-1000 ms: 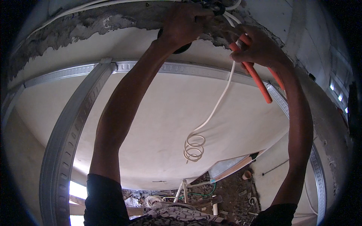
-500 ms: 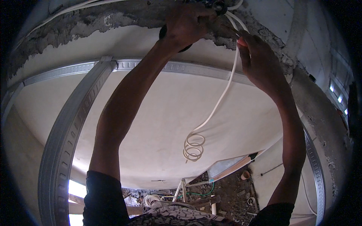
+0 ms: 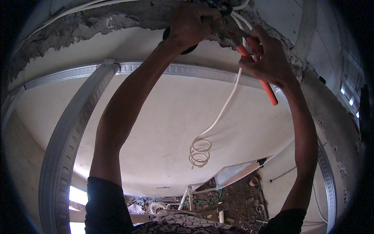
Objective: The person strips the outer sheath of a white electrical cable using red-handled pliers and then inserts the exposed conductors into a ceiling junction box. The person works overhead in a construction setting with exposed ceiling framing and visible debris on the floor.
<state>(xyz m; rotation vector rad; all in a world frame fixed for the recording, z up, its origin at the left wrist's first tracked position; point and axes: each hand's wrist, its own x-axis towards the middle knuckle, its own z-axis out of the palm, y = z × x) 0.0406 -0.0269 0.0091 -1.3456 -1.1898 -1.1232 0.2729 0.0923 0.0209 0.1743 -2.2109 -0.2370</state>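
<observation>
At the top of the view my left hand [image 3: 191,24] is closed against the wall by a dark bundle [image 3: 223,7]. What its fingers hold is hidden. My right hand [image 3: 272,58] grips pliers with orange-red handles [image 3: 269,93], one handle slanting down below the palm. The handles are spread apart, and the metal jaws [image 3: 233,36] point up and left toward my left fingers. Past the pliers runs a white cable [image 3: 229,100], hanging down and ending in a loose coil [image 3: 200,153].
A metal stud [image 3: 70,128] rises at the left and meets a metal rail [image 3: 187,70] across the pale wall. More white cables [image 3: 74,11] run along the rough broken plaster [image 3: 109,21]. Far below lie rubble, a coiled cable [image 3: 157,206] and a clay-coloured pot [image 3: 254,181].
The pliers have turned in my right hand, so their orange-red handles now show and stand apart. My right fingers have shifted around them. The left hand has moved only slightly left.
</observation>
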